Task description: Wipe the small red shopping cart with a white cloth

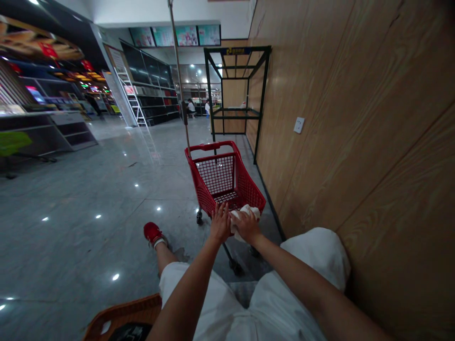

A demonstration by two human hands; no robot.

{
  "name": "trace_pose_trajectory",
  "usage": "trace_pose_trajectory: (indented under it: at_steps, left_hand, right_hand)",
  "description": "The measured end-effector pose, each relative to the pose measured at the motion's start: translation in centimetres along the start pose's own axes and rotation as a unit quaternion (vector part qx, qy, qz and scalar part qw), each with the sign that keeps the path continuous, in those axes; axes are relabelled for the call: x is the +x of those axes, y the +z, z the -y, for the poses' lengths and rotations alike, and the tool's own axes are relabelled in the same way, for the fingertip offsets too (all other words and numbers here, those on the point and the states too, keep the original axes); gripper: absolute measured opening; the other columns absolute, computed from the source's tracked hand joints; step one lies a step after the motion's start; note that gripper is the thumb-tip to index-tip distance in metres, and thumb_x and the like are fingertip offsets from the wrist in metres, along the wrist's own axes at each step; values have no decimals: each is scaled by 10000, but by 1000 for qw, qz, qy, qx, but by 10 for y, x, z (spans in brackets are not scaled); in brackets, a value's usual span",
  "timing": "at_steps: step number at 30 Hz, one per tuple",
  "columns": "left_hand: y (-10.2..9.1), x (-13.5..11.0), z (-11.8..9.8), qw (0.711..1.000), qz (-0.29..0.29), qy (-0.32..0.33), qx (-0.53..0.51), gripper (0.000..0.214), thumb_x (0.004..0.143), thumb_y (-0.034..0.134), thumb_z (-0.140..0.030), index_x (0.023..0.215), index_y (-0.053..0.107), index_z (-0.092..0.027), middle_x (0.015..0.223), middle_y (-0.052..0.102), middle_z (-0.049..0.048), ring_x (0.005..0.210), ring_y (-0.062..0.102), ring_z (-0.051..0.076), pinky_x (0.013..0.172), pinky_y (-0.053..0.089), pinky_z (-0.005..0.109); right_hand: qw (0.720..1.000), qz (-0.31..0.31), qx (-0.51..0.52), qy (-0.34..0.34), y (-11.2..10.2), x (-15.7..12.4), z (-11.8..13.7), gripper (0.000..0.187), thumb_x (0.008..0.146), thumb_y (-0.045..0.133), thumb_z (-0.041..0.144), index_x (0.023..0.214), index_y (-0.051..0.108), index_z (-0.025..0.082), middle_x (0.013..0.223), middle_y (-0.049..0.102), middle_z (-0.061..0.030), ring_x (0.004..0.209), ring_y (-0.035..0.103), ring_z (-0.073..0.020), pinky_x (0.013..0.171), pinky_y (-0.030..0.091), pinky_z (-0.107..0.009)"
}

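At six o'clock edge of red cart (249, 183): gripping white cloth (255, 212) with curled fingers of right hand (247, 225); resting left hand (221, 222), fingers spread, at cloth's nine o'clock. Pushing hard, could send cart rolling on casters (199, 217) into wall (330, 156) at three o'clock.

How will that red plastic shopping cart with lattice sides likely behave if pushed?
The red cart probably rolls readily: its small black casters sit on smooth, shiny grey floor. It's likely light for its size, given those perforated lattice walls.

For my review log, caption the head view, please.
Right hand holds a white cloth at the near end of a red plastic shopping cart, left hand alongside.
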State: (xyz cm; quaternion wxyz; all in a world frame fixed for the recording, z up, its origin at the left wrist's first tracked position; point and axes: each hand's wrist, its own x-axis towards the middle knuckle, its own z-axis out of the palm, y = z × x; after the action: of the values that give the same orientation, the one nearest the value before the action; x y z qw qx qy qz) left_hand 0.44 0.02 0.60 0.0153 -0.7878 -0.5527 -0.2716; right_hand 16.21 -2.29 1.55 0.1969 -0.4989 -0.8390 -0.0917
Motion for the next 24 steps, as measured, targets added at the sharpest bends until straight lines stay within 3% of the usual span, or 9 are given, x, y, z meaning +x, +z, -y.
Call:
trace_pose_trajectory:
  at_steps: [3, 6, 8, 10, 12, 15, 18, 20, 24]
  left_hand:
    - [-9, -2, 12, 1000, 11, 19, 6, 516, 968, 331, -253, 1480, 337, -194, 1531, 388, 108, 1484, 155, 279, 1151, 289, 554]
    - [-12, -1, 21, 1000, 7, 4, 4, 525, 958, 335, -222, 1482, 336, -193, 1528, 392, 112, 1484, 155, 281, 1150, 291, 552]
    - [-11, 1, 22, 1000, 8, -17, -1, 526, 952, 343, -219, 1476, 348, -171, 1530, 385, 127, 1482, 157, 296, 1145, 291, 561]
    - [-9, 2, 20, 999, 8, -35, -3, 526, 946, 350, -213, 1468, 360, -157, 1534, 373, 140, 1479, 162, 308, 1134, 301, 578]
    - [-7, 3, 16, 999, 5, -50, -1, 523, 948, 355, -225, 1464, 364, -140, 1539, 361, 148, 1478, 161, 320, 1126, 305, 591]
    - [-5, 2, 11, 998, 1, -57, 11, 523, 961, 358, -274, 1456, 372, -104, 1531, 371, 160, 1475, 163, 332, 1128, 317, 569]
    - [-8, -1, 11, 999, -3, -34, 22, 516, 972, 343, -290, 1456, 372, -114, 1519, 393, 157, 1476, 165, 320, 1121, 338, 553]
    - [-10, -4, 12, 1000, -3, -19, 21, 513, 976, 327, -282, 1472, 347, -151, 1522, 393, 140, 1479, 163, 305, 1120, 334, 564]
    - [-9, -4, 11, 1000, 1, -17, 6, 520, 974, 315, -261, 1485, 321, -160, 1525, 389, 138, 1483, 143, 304, 1118, 339, 568]
  right_hand:
    - [999, 12, -12, -41, -7, -4, -36, 471, 961, 419, 184, 1405, 476, 330, 1319, 584, -53, 1181, 498, -231, 1146, 173, -499]
    - [999, 35, -33, -8, -20, -8, -76, 506, 936, 410, 126, 1408, 477, 296, 1350, 560, -54, 1229, 467, -223, 1115, 252, -442]
    - [998, 52, -38, 16, -25, -7, -83, 528, 907, 417, 98, 1402, 488, 268, 1354, 553, -70, 1237, 462, -228, 1072, 306, -413]
    - [997, 52, -33, 51, -25, -4, -67, 507, 895, 448, 140, 1386, 507, 249, 1345, 553, -95, 1221, 471, -256, 1059, 307, -449]
    - [997, 40, -13, 70, -20, 1, -36, 483, 890, 497, 247, 1372, 518, 252, 1354, 542, -109, 1211, 468, -290, 1070, 260, -521]
    - [998, 20, 26, 52, -11, 6, 13, 503, 865, 556, 408, 1350, 534, 277, 1377, 529, -104, 1211, 459, -312, 1074, 210, -564]
    - [998, 17, 37, 40, -9, 10, 27, 417, 877, 561, 428, 1274, 599, 308, 1332, 574, -84, 1164, 494, -295, 1057, 232, -527]
    - [999, 25, 33, 15, -13, 10, 9, 347, 904, 546, 382, 1240, 624, 338, 1271, 619, -60, 1123, 521, -264, 1049, 242, -485]
    - [1000, 25, 11, 12, -27, 2, -54, 327, 930, 533, 300, 1235, 633, 363, 1201, 654, -35, 1099, 537, -221, 1046, 245, -423]
